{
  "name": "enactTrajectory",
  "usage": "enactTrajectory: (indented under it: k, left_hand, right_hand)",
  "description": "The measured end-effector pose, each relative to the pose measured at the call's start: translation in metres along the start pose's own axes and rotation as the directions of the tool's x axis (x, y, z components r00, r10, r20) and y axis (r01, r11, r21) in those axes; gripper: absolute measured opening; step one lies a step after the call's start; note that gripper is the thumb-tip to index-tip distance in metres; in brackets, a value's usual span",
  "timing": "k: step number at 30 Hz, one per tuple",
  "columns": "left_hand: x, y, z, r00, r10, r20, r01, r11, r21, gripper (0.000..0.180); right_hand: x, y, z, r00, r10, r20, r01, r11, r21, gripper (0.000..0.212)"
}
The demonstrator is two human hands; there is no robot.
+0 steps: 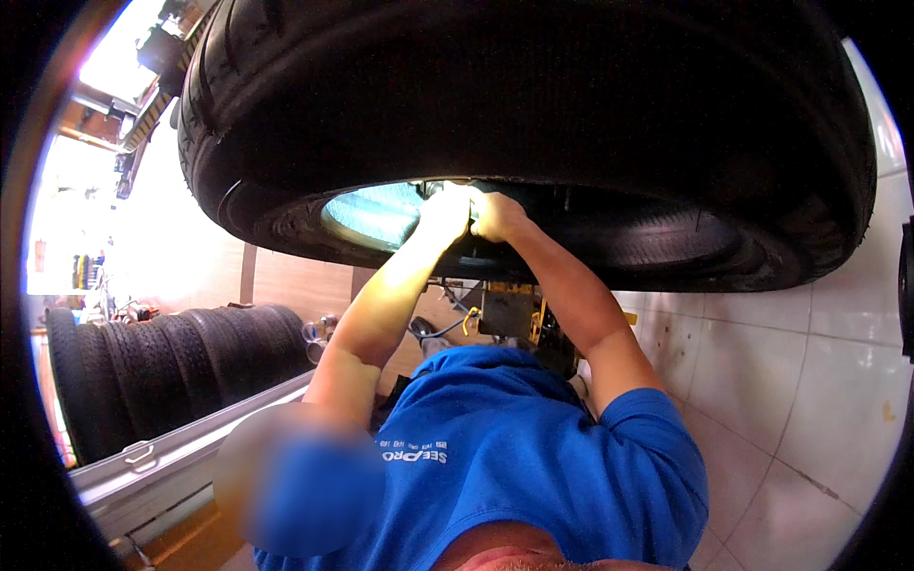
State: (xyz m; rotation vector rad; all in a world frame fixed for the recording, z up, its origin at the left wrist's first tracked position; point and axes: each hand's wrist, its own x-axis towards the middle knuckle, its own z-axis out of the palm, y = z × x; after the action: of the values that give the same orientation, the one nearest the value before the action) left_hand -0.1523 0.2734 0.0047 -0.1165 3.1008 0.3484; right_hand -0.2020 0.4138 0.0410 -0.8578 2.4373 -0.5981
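The tire point(533, 105) looks heavy and stiff, best held by its edge; can't tell if left hand point(446, 213) or right hand point(497, 218) fingers grip
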Motion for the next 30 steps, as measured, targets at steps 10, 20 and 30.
enactTrajectory:
  k: [10, 20, 30]
  left_hand:
    - [0.008, 0.001, -0.007, 0.999, -0.005, 0.048, 0.005, 1.0, -0.012, 0.022]
    - [-0.004, 0.001, -0.002, 0.996, 0.082, -0.025, -0.081, 0.996, 0.029, 0.022]
    - [-0.003, 0.002, -0.003, 0.998, 0.04, -0.047, -0.04, 0.999, 0.018, 0.02]
  right_hand:
    - [0.002, 0.003, 0.004, 0.999, -0.016, -0.046, 0.019, 0.998, 0.054, 0.061]
    - [-0.002, 0.006, 0.009, 0.986, -0.083, -0.147, 0.078, 0.996, -0.039, 0.063]
    - [0.005, 0.006, 0.006, 1.0, -0.012, 0.009, 0.012, 1.0, -0.025, 0.063]
